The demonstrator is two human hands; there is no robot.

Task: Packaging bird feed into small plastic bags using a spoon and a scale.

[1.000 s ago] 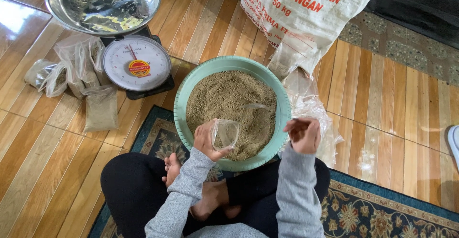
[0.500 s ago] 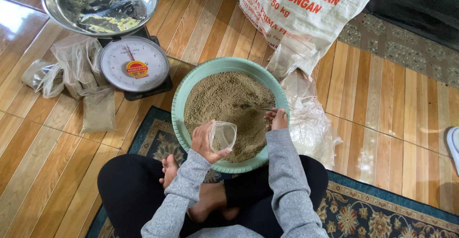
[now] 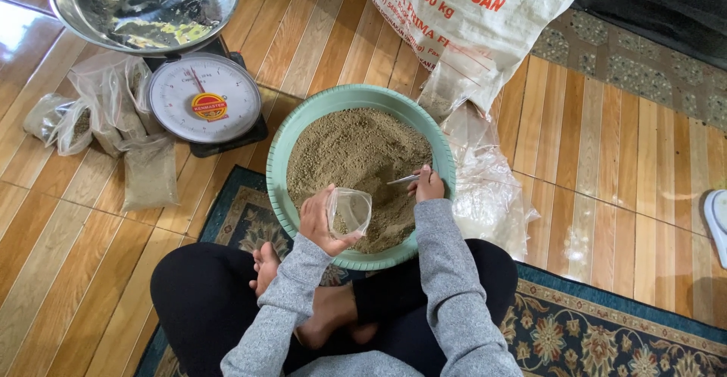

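The left hand (image 3: 318, 222) grasps a small clear plastic bag (image 3: 349, 212), open, over the green basin (image 3: 282, 166) of brown granular feed (image 3: 356, 157). The right hand (image 3: 429, 186) is clenched on a metal spoon (image 3: 404, 179) that touches the feed. It seems the scooping step; lifting the spoon into the bag needs a steady, level move.

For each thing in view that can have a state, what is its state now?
Green round plastic basin: filled with brown granular powder.
Small clear plastic bag: held open by the left hand.
Metal spoon: in the right hand, over the powder.
Steel scale bowl: nearly empty.
Large white woven sack: open, lying on its side.
Filled small bags: lying on the floor.
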